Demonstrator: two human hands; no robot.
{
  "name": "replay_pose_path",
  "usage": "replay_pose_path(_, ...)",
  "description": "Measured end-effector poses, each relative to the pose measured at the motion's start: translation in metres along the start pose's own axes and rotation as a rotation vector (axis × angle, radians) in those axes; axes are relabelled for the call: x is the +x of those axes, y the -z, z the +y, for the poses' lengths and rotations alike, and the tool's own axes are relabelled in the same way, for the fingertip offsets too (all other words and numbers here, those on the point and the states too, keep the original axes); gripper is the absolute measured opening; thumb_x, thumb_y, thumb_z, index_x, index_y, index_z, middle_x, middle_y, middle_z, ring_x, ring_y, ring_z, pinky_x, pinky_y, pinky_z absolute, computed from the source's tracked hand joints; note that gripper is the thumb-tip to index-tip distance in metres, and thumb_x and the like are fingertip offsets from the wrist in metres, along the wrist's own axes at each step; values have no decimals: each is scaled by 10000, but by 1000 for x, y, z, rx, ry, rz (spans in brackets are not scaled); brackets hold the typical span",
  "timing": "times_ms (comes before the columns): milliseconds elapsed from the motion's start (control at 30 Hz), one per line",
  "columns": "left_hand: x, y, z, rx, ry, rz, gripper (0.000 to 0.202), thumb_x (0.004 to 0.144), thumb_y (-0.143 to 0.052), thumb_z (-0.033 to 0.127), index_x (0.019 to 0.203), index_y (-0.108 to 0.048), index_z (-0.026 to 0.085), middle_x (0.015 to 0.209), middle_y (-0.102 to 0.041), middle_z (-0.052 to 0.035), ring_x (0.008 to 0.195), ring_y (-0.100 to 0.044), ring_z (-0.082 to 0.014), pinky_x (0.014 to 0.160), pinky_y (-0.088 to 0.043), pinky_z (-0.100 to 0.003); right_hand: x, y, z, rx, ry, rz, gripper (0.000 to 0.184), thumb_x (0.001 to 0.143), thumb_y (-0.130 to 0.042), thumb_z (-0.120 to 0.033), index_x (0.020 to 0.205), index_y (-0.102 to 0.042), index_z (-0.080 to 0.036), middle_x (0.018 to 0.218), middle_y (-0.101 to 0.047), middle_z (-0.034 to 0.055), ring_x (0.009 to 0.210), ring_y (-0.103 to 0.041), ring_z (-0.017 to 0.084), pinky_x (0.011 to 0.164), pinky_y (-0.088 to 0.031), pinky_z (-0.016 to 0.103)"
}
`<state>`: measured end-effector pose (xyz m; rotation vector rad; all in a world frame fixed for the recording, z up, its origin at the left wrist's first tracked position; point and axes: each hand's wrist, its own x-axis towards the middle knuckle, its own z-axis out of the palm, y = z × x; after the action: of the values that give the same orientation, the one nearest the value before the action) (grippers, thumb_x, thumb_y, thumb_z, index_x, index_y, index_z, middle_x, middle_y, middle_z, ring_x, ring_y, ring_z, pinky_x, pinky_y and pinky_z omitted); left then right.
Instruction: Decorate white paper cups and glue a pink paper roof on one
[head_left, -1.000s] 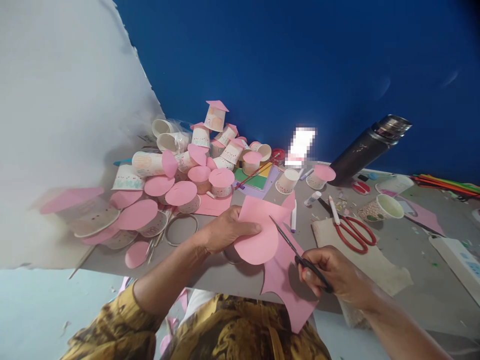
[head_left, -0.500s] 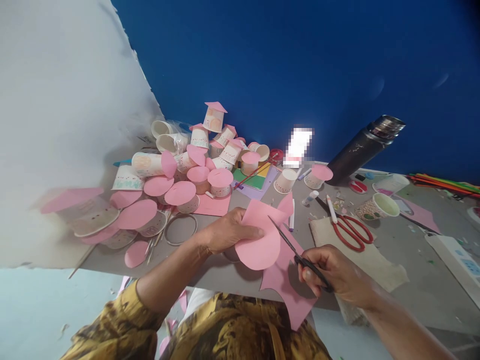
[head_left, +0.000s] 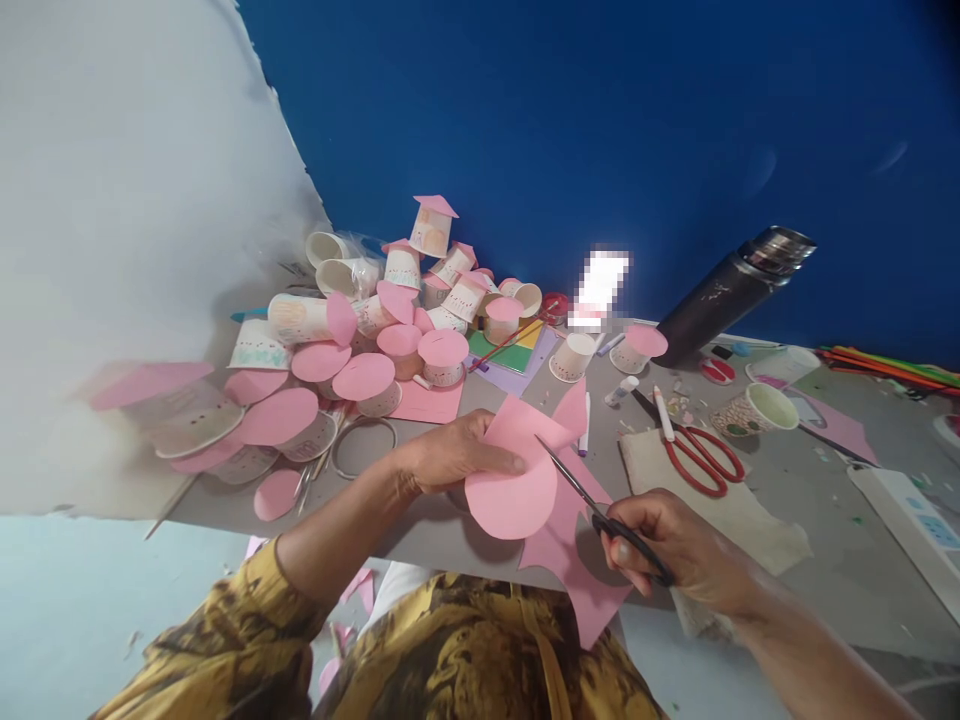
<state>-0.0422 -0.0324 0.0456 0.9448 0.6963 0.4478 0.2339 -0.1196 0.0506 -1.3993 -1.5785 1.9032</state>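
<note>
My left hand (head_left: 457, 452) pinches a sheet of pink paper (head_left: 514, 500), thumb on top and the other fingers beneath. The paper's lower edge is cut to a round curve, while its upper part still has straight edges and a curled strip at the right. My right hand (head_left: 652, 545) is closed on the handles of dark scissors (head_left: 574, 480), whose blades meet the paper near its right side. Below them a larger pink offcut (head_left: 577, 580) with scalloped edges hangs over the table's front edge.
Paper cups with pink paper tops (head_left: 442, 350) pile up on the left. To the right lie red-handled scissors (head_left: 705, 460) on a beige cloth (head_left: 750, 520), a patterned cup (head_left: 757, 410) and a power strip (head_left: 915, 530). A dark flask (head_left: 727, 300) leans at the back.
The pink paper has shifted very slightly left relative to the scissors. Both hands keep their holds, and the whole view has moved a little.
</note>
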Motion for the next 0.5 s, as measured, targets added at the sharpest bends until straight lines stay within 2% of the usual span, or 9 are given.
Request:
replay_pose_path(100,1,2,-1,20,24,-13,405,565,-953,389,839,-800,133,767,-758,-66,643,-666,-174,557,-501,-251,-1,0,0,-9,-11,-12,668,748,-691,-832,630,-556,-189,515,-535,-4,532,-392,107,523,-259,265)
replay_pose_path(367,6,7,-4,52,29,-42,388,560,-944,395,815,-800,142,754,-769,-73,609,-668,-175,534,-503,-247,-2,0,1,10,-19,-21,645,754,-709,-812,664,-562,-190,527,-536,-11,527,-439,114,541,-317,266)
replay_pose_path(500,7,8,-6,106,73,-57,397,554,-938,417,787,-795,130,682,-741,-64,547,-637,-161,477,-457,-234,-1,1,-1,5,-47,-38,659,744,-719,-815,663,-555,-182,541,-552,-8,525,-410,99,531,-275,260)
